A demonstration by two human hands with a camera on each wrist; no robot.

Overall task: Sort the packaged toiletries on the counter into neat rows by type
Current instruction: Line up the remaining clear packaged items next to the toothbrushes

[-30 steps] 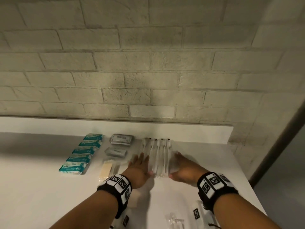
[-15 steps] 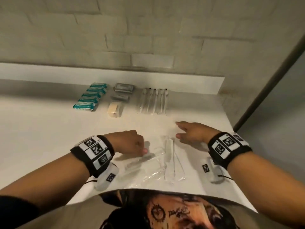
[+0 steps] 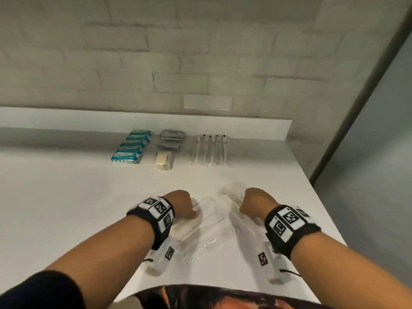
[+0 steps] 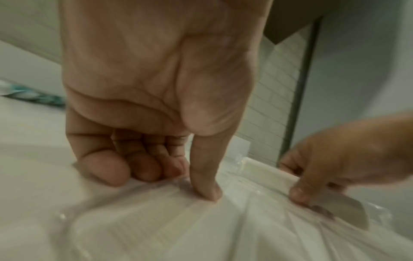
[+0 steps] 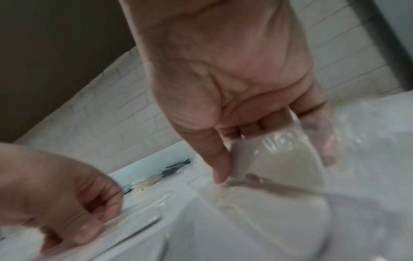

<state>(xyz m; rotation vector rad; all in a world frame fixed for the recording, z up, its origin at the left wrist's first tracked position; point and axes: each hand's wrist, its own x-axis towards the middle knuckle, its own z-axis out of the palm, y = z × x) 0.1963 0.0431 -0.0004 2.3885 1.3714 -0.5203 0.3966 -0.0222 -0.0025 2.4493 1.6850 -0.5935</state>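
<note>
Several clear plastic packets (image 3: pixel 208 221) with long white items lie loose near the counter's front edge. My left hand (image 3: pixel 181 205) has its fingers curled, and its thumb (image 4: pixel 206 178) presses down on one clear packet (image 4: pixel 156 220), gripping its end. My right hand (image 3: pixel 254 201) pinches another clear packet with a white piece (image 5: pixel 279 164) between thumb and fingers, tilted off the counter. At the back stand sorted rows: teal packets (image 3: pixel 131 150), grey packets (image 3: pixel 170 139), a beige soap bar (image 3: pixel 163 160) and wrapped toothbrushes (image 3: pixel 209 150).
The white counter (image 3: pixel 66 197) ends in a low backsplash under a brick wall (image 3: pixel 156 63). Its right edge (image 3: pixel 316 197) drops off beside a grey panel. Bare counter lies between the rows and my hands, and to the left.
Both hands drew back from the toothbrush row to the front edge. They now grip clear packets there. The head view tilted down.
</note>
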